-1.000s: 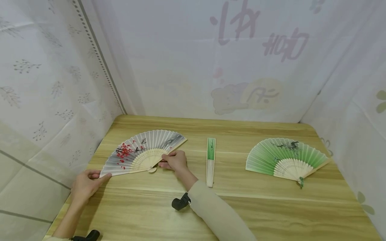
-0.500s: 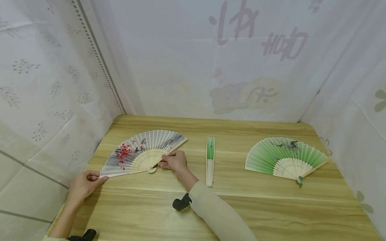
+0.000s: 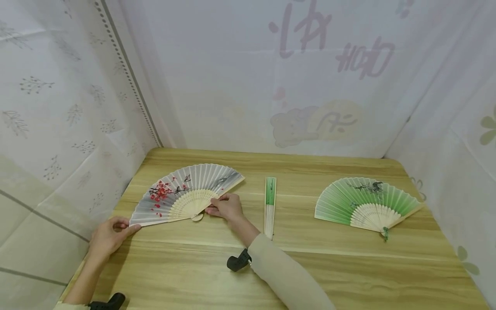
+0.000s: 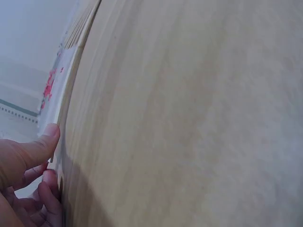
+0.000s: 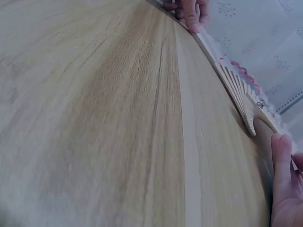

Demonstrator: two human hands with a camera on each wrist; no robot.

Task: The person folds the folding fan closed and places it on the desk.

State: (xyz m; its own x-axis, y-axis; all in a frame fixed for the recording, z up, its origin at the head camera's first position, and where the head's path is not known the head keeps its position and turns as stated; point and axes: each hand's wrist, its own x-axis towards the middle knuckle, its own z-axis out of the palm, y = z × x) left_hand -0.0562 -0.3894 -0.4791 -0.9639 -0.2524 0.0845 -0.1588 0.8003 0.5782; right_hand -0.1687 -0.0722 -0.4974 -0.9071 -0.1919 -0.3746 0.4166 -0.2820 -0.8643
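Note:
A grey and white folding fan (image 3: 159, 202) with red blossoms and pale ribs lies spread at the left of the table. My left hand (image 3: 106, 239) pinches its left end; in the left wrist view the thumb (image 4: 45, 139) lies over the edge stick with fingers beneath. At the fan's other side my right hand (image 3: 228, 206) pinches the right guard stick near the pivot. Part of that stick is hidden behind the fingers. In the right wrist view, the right hand (image 5: 286, 189) shows at the lower right, beside the fan's ribs (image 5: 239, 92).
A folded green fan (image 3: 270, 206) lies upright on the wooden table (image 3: 186, 275), right of my right hand. Farther right, a green fan (image 3: 337, 202) lies spread, with a green tassel at its pivot. Patterned curtains (image 3: 232, 86) enclose the table at the back and sides.
The grey fan has shifted slightly to the right and away from me over the last half second, with both hands keeping their grip. The green fans stay in place.

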